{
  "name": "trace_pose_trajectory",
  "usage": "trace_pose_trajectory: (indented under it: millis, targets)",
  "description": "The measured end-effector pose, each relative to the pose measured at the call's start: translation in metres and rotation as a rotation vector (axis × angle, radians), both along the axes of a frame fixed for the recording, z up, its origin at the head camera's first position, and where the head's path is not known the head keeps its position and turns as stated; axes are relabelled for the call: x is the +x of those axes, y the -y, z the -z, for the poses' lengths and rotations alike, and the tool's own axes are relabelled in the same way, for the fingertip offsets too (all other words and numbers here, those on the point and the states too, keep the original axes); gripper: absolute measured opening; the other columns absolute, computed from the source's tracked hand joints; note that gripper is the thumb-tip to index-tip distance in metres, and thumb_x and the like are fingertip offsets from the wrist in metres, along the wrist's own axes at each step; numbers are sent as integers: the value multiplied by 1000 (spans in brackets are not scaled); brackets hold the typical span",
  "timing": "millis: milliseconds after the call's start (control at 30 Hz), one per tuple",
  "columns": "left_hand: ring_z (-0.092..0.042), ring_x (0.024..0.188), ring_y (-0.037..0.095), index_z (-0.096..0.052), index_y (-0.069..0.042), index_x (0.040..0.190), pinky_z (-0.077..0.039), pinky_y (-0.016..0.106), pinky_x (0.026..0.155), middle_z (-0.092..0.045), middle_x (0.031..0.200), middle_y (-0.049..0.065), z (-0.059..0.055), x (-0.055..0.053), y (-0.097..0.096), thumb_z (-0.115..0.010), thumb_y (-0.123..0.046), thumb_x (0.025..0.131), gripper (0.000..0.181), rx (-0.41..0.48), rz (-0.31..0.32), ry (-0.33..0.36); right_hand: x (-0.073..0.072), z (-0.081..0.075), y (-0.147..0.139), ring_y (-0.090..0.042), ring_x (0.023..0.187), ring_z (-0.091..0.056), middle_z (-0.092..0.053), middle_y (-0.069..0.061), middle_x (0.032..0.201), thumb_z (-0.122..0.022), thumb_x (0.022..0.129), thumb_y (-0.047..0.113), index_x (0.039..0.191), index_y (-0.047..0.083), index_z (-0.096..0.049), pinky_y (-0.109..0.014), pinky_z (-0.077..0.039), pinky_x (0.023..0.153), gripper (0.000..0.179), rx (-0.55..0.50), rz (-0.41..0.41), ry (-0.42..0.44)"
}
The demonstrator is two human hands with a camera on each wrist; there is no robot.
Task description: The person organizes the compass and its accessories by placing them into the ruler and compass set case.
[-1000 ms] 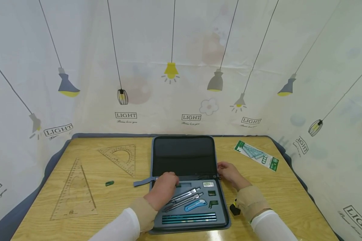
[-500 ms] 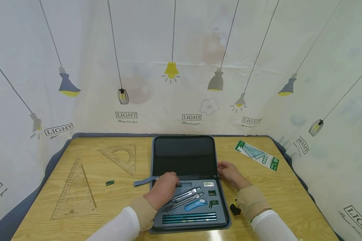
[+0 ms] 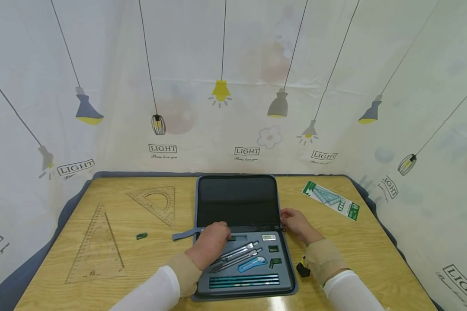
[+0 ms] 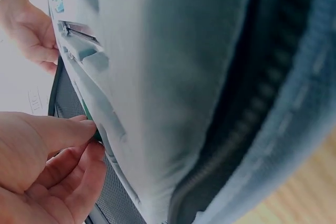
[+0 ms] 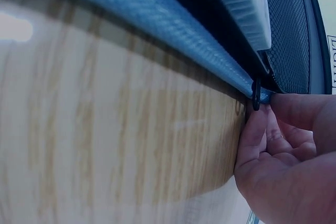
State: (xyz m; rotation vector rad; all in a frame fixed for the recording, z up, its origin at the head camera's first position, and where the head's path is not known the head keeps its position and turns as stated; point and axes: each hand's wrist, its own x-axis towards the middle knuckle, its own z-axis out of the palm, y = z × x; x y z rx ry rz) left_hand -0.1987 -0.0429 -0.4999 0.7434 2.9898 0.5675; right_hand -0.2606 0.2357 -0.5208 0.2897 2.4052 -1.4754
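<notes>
A grey-blue zip case point(image 3: 196, 203) lies open on the table, its dark mesh lid laid back. In its grey tray sit two metal compasses point(image 3: 237, 255), a blue utility knife point(image 3: 252, 264), several dark green pencils point(image 3: 244, 281), a white eraser point(image 3: 269, 237) and small green pieces point(image 3: 273, 249). My left hand point(image 3: 213, 239) reaches over the tray's upper left, thumb and fingers pinching a small dark green piece point(image 4: 96, 134), mostly hidden by them. My right hand point(image 3: 297, 223) pinches the case's right edge at the hinge, beside a black zipper pull point(image 5: 256, 94).
Two clear set squares, one large point(image 3: 95, 248) and one with a protractor cut-out point(image 3: 155, 203), lie on the left. Near them is a small green piece point(image 3: 142, 236). A green-and-white ruler packet point(image 3: 331, 201) lies at the back right. A strap point(image 3: 183, 235) sticks out left.
</notes>
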Motion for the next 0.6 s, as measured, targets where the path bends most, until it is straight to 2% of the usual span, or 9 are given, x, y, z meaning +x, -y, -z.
trace_pose_trajectory:
  millis: [300, 433, 533, 600]
  targets:
    - [-56, 76, 10, -76, -10, 88, -51, 25, 65, -61, 84, -1, 0, 3, -2, -63, 3, 83, 18, -88, 20, 23, 0, 1, -1, -20, 89, -56, -57, -13, 101, -45, 95, 0, 122, -5, -53, -32, -50, 77, 29, -6, -6, -7]
    - [-54, 76, 13, -75, -9, 87, -51, 26, 64, -61, 87, 2, 0, 8, -1, -63, 0, 85, 15, -150, 66, -49, 0, 1, -1, -20, 90, -55, -57, -13, 101, -45, 95, 1, 123, -4, -53, -31, -49, 77, 30, -2, -1, -8]
    - [-52, 75, 14, -75, -9, 86, -50, 26, 63, -62, 89, 3, 1, 12, 1, -63, -4, 86, 13, -167, 83, -109, 0, 2, -1, -20, 90, -55, -57, -13, 102, -46, 95, 1, 124, -4, -53, -31, -49, 77, 31, -3, 1, -8]
    - [-50, 74, 15, -75, -9, 86, -49, 26, 62, -62, 91, 3, 2, 13, 3, -64, -6, 85, 12, -160, 79, -117, 0, 3, -1, -20, 90, -55, -57, -13, 102, -46, 95, 1, 124, -4, -53, -31, -49, 78, 30, -5, 6, -8]
